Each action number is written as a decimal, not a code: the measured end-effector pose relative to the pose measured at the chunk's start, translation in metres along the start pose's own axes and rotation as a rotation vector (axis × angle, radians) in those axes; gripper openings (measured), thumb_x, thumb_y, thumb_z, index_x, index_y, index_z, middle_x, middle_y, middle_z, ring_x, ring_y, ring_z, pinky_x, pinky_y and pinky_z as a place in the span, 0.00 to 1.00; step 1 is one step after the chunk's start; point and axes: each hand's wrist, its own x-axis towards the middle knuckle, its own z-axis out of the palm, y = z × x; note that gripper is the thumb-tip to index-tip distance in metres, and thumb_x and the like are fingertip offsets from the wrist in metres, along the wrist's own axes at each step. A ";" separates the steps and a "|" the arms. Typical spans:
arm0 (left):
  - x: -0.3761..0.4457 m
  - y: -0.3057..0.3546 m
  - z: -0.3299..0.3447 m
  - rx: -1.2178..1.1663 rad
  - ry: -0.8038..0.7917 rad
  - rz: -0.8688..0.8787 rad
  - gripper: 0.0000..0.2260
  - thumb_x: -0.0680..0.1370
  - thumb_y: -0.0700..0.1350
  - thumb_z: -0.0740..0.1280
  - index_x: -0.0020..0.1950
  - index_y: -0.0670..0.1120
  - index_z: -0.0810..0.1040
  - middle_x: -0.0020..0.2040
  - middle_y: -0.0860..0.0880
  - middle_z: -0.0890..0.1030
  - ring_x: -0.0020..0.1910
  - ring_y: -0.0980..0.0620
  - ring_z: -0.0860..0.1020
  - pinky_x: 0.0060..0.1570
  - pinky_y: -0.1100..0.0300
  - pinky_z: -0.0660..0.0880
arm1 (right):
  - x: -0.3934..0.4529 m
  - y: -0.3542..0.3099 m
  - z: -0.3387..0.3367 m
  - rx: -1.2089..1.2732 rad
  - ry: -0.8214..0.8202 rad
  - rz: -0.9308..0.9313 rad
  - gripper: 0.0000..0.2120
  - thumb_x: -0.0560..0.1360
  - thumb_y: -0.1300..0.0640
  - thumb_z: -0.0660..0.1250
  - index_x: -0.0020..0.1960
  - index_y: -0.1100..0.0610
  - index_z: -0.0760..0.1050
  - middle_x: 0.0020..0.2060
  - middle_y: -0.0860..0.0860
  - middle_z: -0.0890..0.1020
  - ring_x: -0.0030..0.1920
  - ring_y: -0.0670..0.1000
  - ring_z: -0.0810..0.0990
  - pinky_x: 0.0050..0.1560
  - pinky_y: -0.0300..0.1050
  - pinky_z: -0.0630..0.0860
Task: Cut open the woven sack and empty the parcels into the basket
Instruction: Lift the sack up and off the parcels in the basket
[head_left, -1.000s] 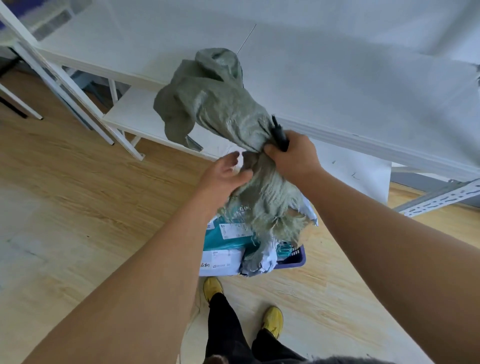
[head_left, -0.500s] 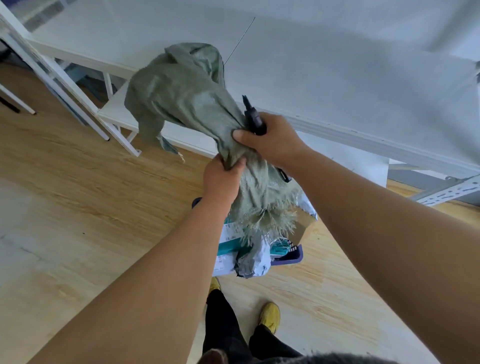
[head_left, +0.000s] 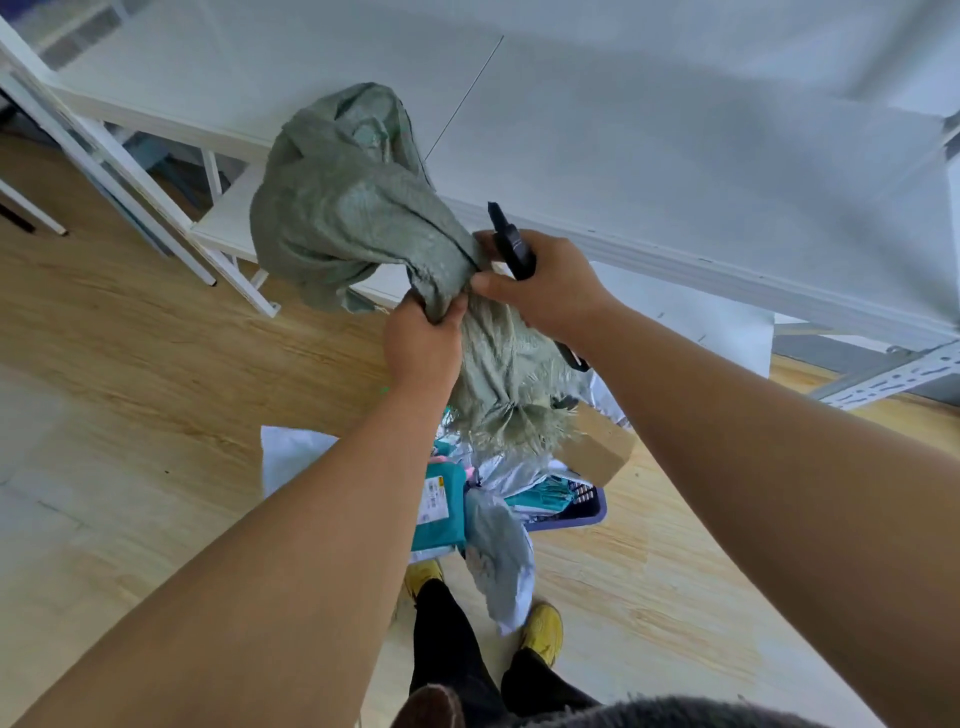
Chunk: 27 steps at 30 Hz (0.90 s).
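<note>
Emptying step, near done: left hand and right hand, knife still in its fist, bunch limp sack above basket. Next, probably discard sack.

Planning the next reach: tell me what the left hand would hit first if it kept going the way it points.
The left hand already grips the green woven sack; going on up and away, it would push into the sack's bunched upper part first, probably then the white shelf behind; depth unclear.
</note>
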 end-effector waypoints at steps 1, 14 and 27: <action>0.001 -0.003 0.000 0.021 -0.023 -0.013 0.13 0.76 0.48 0.71 0.53 0.39 0.80 0.51 0.42 0.83 0.51 0.43 0.81 0.51 0.51 0.78 | 0.000 0.001 0.001 0.009 -0.010 0.000 0.20 0.71 0.52 0.73 0.63 0.48 0.76 0.44 0.43 0.82 0.32 0.41 0.73 0.41 0.42 0.73; 0.008 -0.007 -0.009 -0.094 -0.015 -0.165 0.08 0.75 0.50 0.71 0.49 0.47 0.78 0.46 0.50 0.81 0.50 0.46 0.81 0.52 0.46 0.79 | -0.005 0.022 0.010 0.023 -0.073 0.035 0.27 0.70 0.51 0.75 0.67 0.49 0.72 0.58 0.47 0.80 0.36 0.45 0.75 0.42 0.43 0.74; 0.007 0.014 -0.037 -0.195 -0.137 -0.078 0.10 0.71 0.60 0.71 0.45 0.54 0.80 0.44 0.57 0.84 0.44 0.57 0.82 0.51 0.50 0.80 | -0.010 0.029 0.054 0.145 0.065 0.098 0.10 0.68 0.54 0.76 0.39 0.49 0.74 0.35 0.45 0.81 0.37 0.50 0.80 0.42 0.46 0.78</action>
